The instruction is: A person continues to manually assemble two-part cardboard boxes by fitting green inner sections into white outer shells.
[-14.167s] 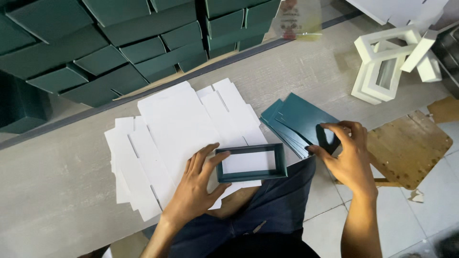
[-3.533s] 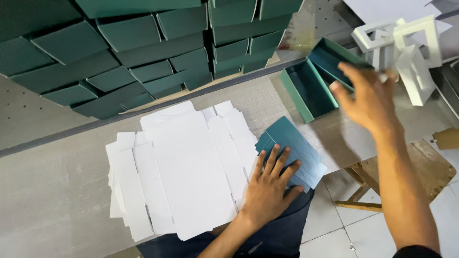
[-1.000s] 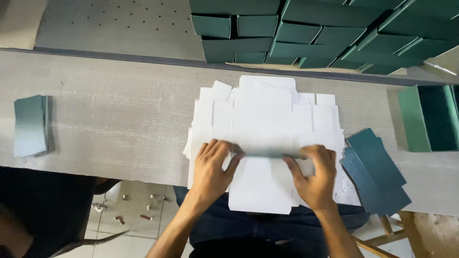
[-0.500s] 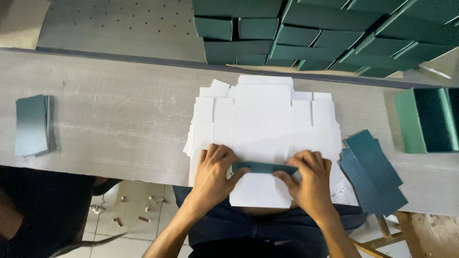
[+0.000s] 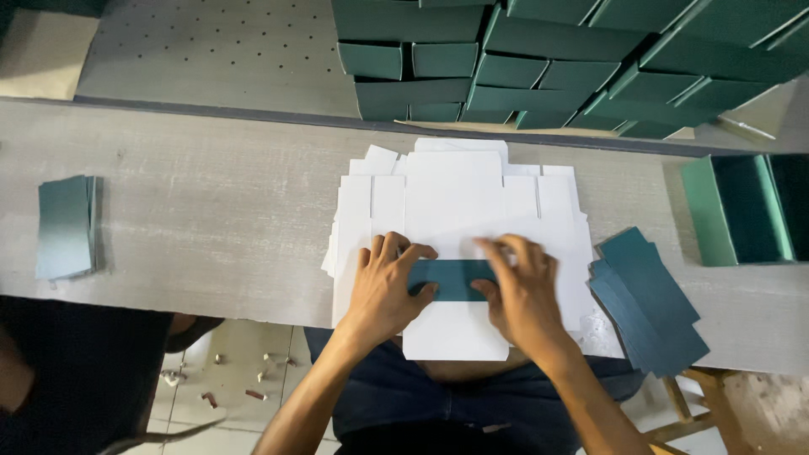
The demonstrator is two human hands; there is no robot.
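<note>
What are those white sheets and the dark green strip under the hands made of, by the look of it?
The white sheets look like thin matte card: flat, stiff, die-cut with notches and tabs. The dark green strip, pressed by the left hand and right hand, looks like matte paper or paper-covered card; which one cannot be told. The table looks like grey wood-grain laminate.
</note>
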